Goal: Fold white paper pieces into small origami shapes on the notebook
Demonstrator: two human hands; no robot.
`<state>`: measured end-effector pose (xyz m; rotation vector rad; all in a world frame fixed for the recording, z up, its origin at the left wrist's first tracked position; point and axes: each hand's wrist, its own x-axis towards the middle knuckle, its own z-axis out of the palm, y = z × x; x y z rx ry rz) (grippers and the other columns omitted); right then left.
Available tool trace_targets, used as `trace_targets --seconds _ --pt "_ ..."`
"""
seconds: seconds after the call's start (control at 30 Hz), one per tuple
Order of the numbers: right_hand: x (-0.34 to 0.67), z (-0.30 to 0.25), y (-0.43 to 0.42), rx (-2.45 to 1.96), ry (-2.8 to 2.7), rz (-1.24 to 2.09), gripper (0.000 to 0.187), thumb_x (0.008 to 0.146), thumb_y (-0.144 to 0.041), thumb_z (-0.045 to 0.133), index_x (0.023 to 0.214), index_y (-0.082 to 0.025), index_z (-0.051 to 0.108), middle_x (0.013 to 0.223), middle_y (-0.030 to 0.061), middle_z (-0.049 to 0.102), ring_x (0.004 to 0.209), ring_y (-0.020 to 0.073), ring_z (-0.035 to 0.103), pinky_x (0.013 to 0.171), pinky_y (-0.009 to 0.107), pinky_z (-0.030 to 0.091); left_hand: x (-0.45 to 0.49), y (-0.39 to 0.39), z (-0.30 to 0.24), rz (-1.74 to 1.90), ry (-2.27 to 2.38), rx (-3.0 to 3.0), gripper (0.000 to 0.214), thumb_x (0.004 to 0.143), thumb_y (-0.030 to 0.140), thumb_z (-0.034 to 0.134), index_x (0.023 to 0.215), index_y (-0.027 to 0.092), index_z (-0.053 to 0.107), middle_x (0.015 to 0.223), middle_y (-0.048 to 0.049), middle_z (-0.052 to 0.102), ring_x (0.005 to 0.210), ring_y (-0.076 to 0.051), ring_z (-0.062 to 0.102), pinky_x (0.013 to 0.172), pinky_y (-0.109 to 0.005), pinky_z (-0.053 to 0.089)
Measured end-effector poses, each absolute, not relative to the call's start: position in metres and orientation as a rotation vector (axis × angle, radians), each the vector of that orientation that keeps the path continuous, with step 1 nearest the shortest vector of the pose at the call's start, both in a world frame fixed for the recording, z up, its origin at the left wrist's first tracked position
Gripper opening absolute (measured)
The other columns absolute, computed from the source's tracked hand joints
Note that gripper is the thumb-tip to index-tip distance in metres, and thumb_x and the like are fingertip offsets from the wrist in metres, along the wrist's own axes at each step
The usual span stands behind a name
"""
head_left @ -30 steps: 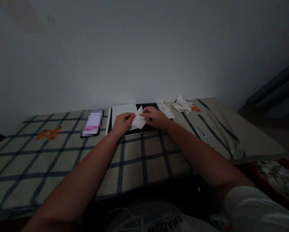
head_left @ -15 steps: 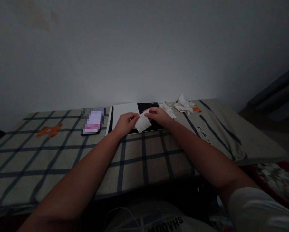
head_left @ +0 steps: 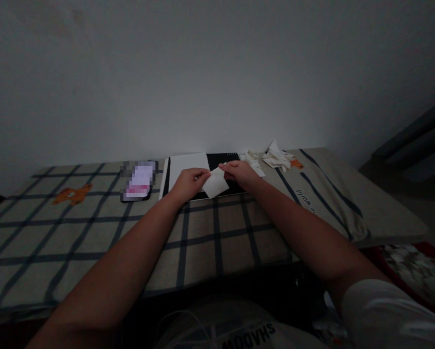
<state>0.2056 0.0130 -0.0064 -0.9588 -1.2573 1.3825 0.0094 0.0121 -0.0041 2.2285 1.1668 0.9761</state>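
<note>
A small white piece of paper (head_left: pixel 216 184) is held between my two hands, above a black board or book (head_left: pixel 222 160). My left hand (head_left: pixel 191 183) pinches the paper's left edge between thumb and fingers. At its upper right corner, my right hand (head_left: pixel 241 173) grips it with thumb and forefinger. A larger white sheet (head_left: pixel 186 164) lies on the left part of the black surface, partly behind my left hand. Just beyond my right hand are folded white paper pieces (head_left: pixel 255 166).
A checked cloth (head_left: pixel 202 252) covers the table. A phone (head_left: pixel 140 182) with a blurred screen lies left of the black board. More folded paper (head_left: pixel 276 157) is heaped at the back right. The wall (head_left: pixel 217 77) stands directly behind, and a red container (head_left: pixel 426 249) sits low at the right.
My right hand's fingers have shifted slightly along the paper's upper edge. Both hands keep hold of the paper in nearly the same place.
</note>
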Motion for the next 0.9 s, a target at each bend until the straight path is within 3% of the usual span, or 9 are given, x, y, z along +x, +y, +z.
trace_targets --seconds 0.27,0.4,0.5,0.67,0.9 --pt "0.204 -0.003 0.012 -1.029 -1.163 1.4 0.033 0.081 -0.037 0.065 0.058 -0.014 0.057 0.056 0.002 0.059 0.051 0.0092 0.054 0.054 0.024 0.046 0.011 0.01 -0.001 0.905 1.13 2.205 0.027 0.085 0.037 0.052 0.085 0.017 0.071 0.085 -0.0047 0.072 0.075 -0.017 0.063 0.069 -0.028 0.047" --pt "0.203 -0.002 0.014 -1.049 -1.116 1.4 0.035 0.085 -0.045 0.058 0.065 -0.016 0.059 0.059 0.0026 0.062 0.051 0.009 0.056 0.051 0.022 0.047 0.01 0.01 -0.003 0.918 1.173 2.214 0.029 0.085 0.038 0.051 0.085 0.017 0.072 0.085 -0.0041 0.073 0.075 -0.018 0.063 0.067 -0.028 0.046" --pt "0.206 -0.005 0.016 -1.018 -1.25 1.386 0.036 0.081 -0.049 0.06 0.071 -0.015 0.064 0.062 0.0035 0.064 0.055 0.0105 0.058 0.054 0.024 0.05 0.008 0.012 -0.006 0.966 1.209 2.217 0.031 0.086 0.039 0.05 0.086 0.017 0.072 0.086 -0.0042 0.073 0.076 -0.018 0.064 0.067 -0.028 0.045" --pt "0.212 -0.01 0.017 -0.991 -1.487 1.177 0.022 0.066 -0.034 0.074 0.073 -0.015 0.067 0.067 0.0004 0.065 0.063 0.0108 0.06 0.066 0.027 0.052 0.005 0.014 -0.008 0.982 1.238 2.187 0.031 0.086 0.038 0.05 0.087 0.018 0.072 0.084 -0.0041 0.073 0.075 -0.018 0.063 0.066 -0.028 0.045" --pt "0.211 -0.018 0.023 -1.071 -1.459 1.147 0.026 0.077 -0.039 0.063 0.064 -0.016 0.06 0.063 0.0014 0.063 0.059 0.011 0.058 0.062 0.027 0.05 0.008 0.012 -0.004 0.979 1.229 2.19 0.03 0.085 0.038 0.051 0.088 0.018 0.073 0.085 -0.004 0.073 0.075 -0.018 0.063 0.067 -0.029 0.045"
